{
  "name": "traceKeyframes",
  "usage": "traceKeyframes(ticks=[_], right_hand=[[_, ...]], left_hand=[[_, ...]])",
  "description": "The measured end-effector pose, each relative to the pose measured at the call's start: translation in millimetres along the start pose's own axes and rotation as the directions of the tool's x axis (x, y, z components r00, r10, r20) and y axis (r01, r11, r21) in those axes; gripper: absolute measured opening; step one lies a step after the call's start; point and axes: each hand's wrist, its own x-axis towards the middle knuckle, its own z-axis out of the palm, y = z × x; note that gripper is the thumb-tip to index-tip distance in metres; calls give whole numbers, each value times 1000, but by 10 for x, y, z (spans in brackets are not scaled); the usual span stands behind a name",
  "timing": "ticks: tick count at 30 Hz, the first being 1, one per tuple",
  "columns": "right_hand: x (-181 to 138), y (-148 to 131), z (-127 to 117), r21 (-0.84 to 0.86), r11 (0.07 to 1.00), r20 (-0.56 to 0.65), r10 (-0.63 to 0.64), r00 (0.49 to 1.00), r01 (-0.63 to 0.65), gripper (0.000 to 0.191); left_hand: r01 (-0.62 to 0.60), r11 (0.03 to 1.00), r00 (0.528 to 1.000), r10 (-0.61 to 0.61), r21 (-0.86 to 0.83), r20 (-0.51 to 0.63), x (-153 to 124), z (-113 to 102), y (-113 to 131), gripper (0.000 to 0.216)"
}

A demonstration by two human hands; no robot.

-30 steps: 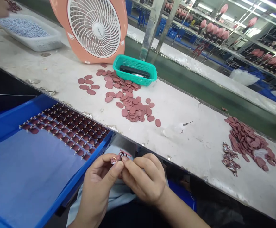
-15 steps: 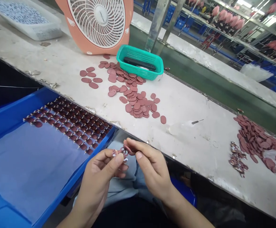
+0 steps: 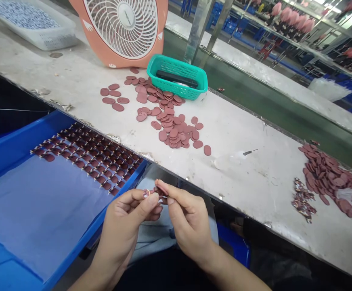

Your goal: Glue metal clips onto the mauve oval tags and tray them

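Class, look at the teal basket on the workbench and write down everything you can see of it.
The teal basket is a shallow, rectangular plastic basket with perforated mesh walls and a solid rim. It sits flat on the pale workbench, near the bench's far edge and beside the peach fan. A long black object lies inside. Maroon oval pieces lie close to its near wall.

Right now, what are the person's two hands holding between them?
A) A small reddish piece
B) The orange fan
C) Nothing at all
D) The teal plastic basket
A: the small reddish piece is pinched between the left hand and the right hand, up at their fingertips.
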Motion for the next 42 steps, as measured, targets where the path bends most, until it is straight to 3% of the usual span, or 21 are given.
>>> traceKeyframes(ticks=[10, 16, 18, 20, 21, 23, 26, 27, 30, 34, 42], right_hand=[[-2, 34, 20, 41, 999, 18, 13, 1000, -14, 38], [7, 96, -55, 59, 998, -59, 29, 998, -25, 53], [-9, 90, -148, -34, 999, -116, 35, 993, -39, 48], [-43, 74, -263, -124, 992, -170, 19, 985, -41, 42], [-65, 65, -321, -159, 987, -197, 0, 980, -32, 41], [-111, 50, -422, -207, 978, -266, -43, 963, -14, 38], [-158, 45, -513, -248, 968, -374, -65, 925, -32, 33], [-163, 49, -528, -260, 965, -394, -64, 917, -44, 32], [-153, 73, -548, -325, 944, -370, -73, 926, -56, 29], [-123, 101, -566, -425, 904, -300, -105, 948, -35, 28], [-95, 115, -595, -507, 862, -280, -166, 946, 1, 27]], left_hand=[[23, 1000, 1000, -23, -19, 0, 2, -8, 14, 27], [22, 999, 999, -24, -32, -39, 12, -105, 31, 34], [-31, 999, 994, 35, 43, -99, 113, -290, 58, 37], [-145, 966, 956, 192, 213, -221, 281, -582, 128, 39], [-209, 913, 902, 318, 350, -292, 383, -760, 185, 40], [-230, 835, 812, 448, 500, -375, 602, -1151, 337, 41], [-117, 703, 715, 550, 701, -432, 933, -1718, 595, 42], [-67, 653, 716, 558, 755, -419, 1040, -1881, 669, 42], [82, 525, 780, 495, 847, -383, 1344, -2265, 807, 41], [166, 394, 841, 422, 904, -339, 1658, -2580, 803, 37], [165, 261, 836, 474, 951, -276, 1919, -2879, 707, 34]])
